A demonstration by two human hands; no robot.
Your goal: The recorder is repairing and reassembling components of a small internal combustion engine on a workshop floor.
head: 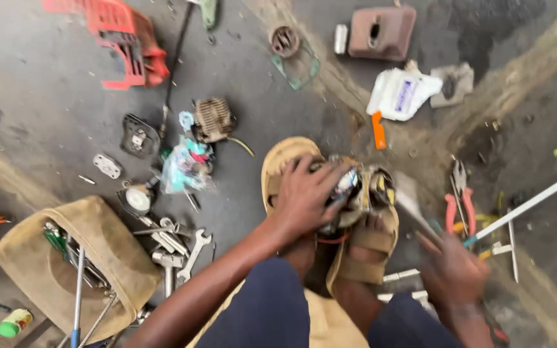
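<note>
Dark-blue-clad knees sit lowest in view, and just above them the left hand (304,196) presses down, fingers spread and clamped over a small engine part (356,190) wedged between two tan sandals (362,238) at centre. The right hand (454,270), at four o'clock and blurred, seems closed around a thin tool (420,216) aimed at the part; its grip cannot be told for sure. The work looks mid-way: the part is already stripped out and pinned, with pieces scattered loose. Red-handled pliers (459,203) lie at three o'clock, wrenches (185,248) and a tan tool bag (98,251) at eight, a red engine cover (127,45) at eleven. Nothing blocks the hands.
</note>
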